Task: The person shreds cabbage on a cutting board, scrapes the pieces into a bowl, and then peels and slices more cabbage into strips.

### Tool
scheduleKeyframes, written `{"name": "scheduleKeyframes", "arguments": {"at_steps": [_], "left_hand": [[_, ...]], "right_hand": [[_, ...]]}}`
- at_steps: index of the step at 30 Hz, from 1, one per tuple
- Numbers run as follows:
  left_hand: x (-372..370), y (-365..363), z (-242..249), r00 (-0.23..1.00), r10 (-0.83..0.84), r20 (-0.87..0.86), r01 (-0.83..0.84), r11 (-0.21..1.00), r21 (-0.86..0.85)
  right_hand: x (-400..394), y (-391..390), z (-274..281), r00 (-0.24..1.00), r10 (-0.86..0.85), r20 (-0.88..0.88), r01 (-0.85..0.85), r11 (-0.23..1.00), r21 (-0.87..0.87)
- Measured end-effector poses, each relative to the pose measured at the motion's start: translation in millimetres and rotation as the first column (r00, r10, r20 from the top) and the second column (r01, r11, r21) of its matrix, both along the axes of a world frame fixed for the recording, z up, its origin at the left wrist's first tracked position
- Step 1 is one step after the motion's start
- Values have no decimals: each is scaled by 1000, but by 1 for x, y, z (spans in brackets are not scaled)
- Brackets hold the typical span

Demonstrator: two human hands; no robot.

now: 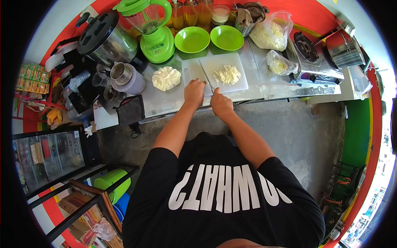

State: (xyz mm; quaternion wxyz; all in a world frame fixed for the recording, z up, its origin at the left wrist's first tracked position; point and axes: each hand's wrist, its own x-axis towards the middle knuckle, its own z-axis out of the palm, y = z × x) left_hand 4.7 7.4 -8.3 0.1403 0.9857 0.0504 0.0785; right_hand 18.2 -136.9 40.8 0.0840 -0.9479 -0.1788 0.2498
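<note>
White cutting board [231, 66] under left hand [194, 92], right hand [221, 104] gripping knife [206, 76].

White cutting board [231, 66], pale yellow shreds [227, 75] on it, upper centre. Two lime-green bowls [192, 39] above it. Green blender [155, 35] upper left (clear jar). Black T-shirt [223, 198], white lettering, bottom centre. Red counter edge [310, 12] at top. Grey worktop [165, 103].
</note>
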Motion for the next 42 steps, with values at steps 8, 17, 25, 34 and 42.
{"name": "scheduleKeyframes", "arguments": {"at_steps": [8, 17, 25, 34, 42], "left_hand": [[-1, 0, 2, 1000, 9, 9, -9, 999, -37], [-2, 1, 0, 1000, -2, 28, 3, 999, -48], [-2, -1, 1, 999, 12, 31, -10, 998, -68], [-6, -5, 0, 992, 61, 107, -45, 988, -148], [-6, -3, -2, 991, 59, 121, -42, 990, -132]], "right_hand": [[7, 0, -13, 986, 87, 139, -83, 996, -29], [6, 8, -14, 998, 20, 60, -20, 1000, -13], [3, 10, -13, 999, -20, 28, 21, 999, -25], [-1, 13, -9, 1000, 4, 30, -3, 1000, -26], [13, 15, -5, 1000, 19, 0, -19, 1000, 7]]}}
